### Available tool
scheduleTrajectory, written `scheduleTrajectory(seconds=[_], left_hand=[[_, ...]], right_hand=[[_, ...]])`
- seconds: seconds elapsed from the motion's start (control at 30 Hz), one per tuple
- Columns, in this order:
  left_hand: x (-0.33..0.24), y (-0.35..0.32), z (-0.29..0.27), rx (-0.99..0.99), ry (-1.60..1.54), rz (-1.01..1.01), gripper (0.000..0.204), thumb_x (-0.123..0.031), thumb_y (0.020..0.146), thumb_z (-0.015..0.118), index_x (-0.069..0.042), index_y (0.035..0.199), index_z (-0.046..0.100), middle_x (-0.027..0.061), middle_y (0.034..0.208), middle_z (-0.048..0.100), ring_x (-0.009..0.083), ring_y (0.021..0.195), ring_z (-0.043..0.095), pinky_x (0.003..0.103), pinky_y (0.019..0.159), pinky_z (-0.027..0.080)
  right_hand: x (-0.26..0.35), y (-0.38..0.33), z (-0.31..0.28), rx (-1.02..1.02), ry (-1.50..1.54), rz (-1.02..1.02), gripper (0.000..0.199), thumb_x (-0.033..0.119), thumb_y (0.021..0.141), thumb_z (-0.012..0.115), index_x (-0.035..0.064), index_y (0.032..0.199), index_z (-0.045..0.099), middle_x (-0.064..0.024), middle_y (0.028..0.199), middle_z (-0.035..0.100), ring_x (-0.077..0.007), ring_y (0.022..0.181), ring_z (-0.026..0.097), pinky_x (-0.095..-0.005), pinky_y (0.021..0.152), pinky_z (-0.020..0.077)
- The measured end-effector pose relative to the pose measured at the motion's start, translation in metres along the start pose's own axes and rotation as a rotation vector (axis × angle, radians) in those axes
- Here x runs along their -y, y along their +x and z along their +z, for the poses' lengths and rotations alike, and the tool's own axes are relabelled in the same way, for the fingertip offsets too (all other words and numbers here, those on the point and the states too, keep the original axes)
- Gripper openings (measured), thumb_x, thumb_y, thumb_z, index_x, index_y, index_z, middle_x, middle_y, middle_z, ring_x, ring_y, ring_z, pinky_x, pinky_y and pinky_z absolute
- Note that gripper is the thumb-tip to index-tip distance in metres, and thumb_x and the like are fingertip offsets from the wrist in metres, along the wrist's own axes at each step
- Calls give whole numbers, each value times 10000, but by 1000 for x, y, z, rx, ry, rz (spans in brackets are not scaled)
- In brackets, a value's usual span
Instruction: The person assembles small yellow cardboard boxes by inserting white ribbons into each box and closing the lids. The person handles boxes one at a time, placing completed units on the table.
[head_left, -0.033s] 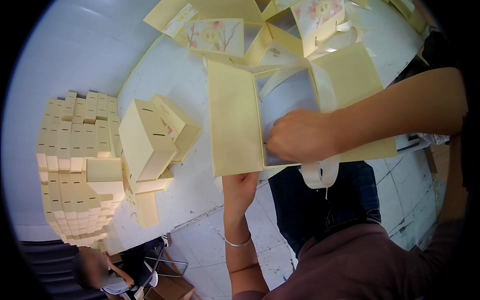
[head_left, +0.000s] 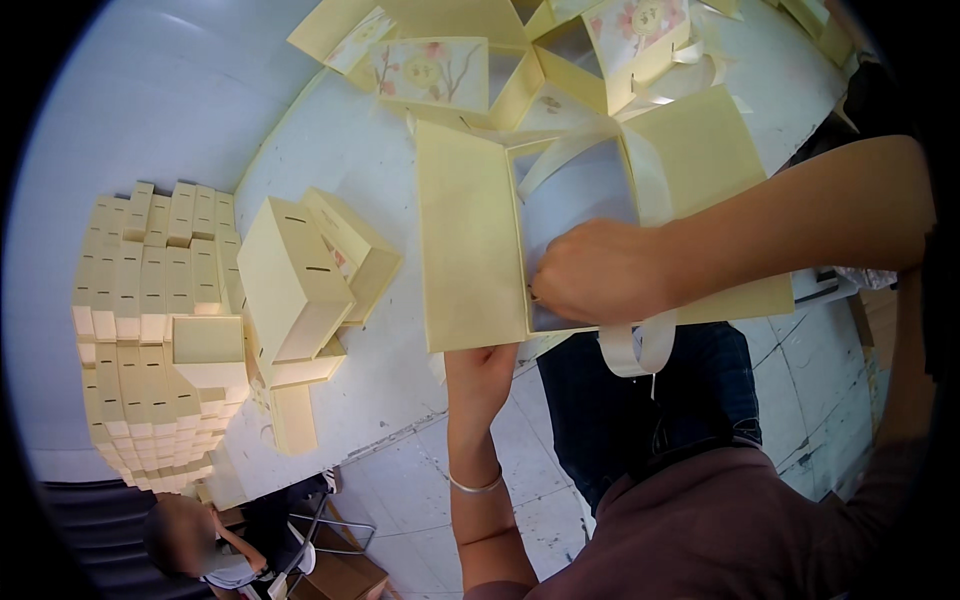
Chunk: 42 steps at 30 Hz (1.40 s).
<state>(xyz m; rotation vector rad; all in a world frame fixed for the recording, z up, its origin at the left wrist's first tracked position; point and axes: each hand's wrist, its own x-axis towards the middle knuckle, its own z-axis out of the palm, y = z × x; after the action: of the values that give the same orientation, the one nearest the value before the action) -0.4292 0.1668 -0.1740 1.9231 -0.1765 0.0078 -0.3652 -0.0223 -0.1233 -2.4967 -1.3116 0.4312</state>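
Note:
A cream-yellow gift box (head_left: 470, 240) lies with its two flaps spread left and right, over the table's near edge. Inside it, at the near left of the pale interior, my right hand (head_left: 600, 275) is closed with curled fingers against the inner left wall. Whatever its fingertips may hold is hidden. White ribbon (head_left: 652, 185) crosses the box's right side, and a loop of it hangs over the near edge below my right wrist. My left hand (head_left: 480, 375) reaches beneath the left flap; the box covers its fingers.
Several flower-printed boxes (head_left: 430, 75) lie at the far side of the white table (head_left: 370, 400). Left of my box stand a few upright cream boxes (head_left: 290, 280), beside a tall stack of slotted boxes (head_left: 150, 300). Another person (head_left: 190, 540) sits at the lower left.

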Motion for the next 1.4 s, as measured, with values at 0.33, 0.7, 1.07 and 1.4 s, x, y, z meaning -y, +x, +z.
scheduleTrajectory(seconds=[0.33, 0.7, 1.07, 1.4], left_hand=[[-1, 15, 6, -75, 224, 191, 206, -27, 794, 591, 30, 992, 600, 149, 922, 629, 289, 839, 589, 344, 758, 455], [2, 7, 8, -61, 200, 210, 162, -31, 795, 602, 29, 946, 604, 100, 879, 633, 197, 786, 584, 316, 711, 468], [3, 1, 6, 15, 188, 149, 223, -33, 786, 621, 12, 1002, 592, 135, 934, 623, 291, 848, 588, 346, 767, 458], [-3, 0, 9, 0, 235, 190, 182, 9, 767, 609, 25, 948, 596, 155, 858, 630, 304, 779, 600, 344, 715, 473]], right_hand=[[-6, 4, -7, 18, 276, 207, 152, 96, 781, 520, -4, 778, 634, -208, 743, 616, -365, 689, 598, -422, 655, 475], [-2, -7, -9, -48, 416, 201, 154, 117, 805, 532, 2, 759, 624, -192, 688, 593, -346, 645, 577, -395, 612, 456], [-1, -4, -4, 85, 470, 279, 148, 117, 812, 546, -4, 802, 632, -182, 676, 591, -332, 638, 578, -393, 619, 452], [1, 3, -15, 150, 623, 398, 220, 8, 763, 488, -20, 904, 655, -170, 733, 633, -274, 679, 607, -361, 650, 470]])
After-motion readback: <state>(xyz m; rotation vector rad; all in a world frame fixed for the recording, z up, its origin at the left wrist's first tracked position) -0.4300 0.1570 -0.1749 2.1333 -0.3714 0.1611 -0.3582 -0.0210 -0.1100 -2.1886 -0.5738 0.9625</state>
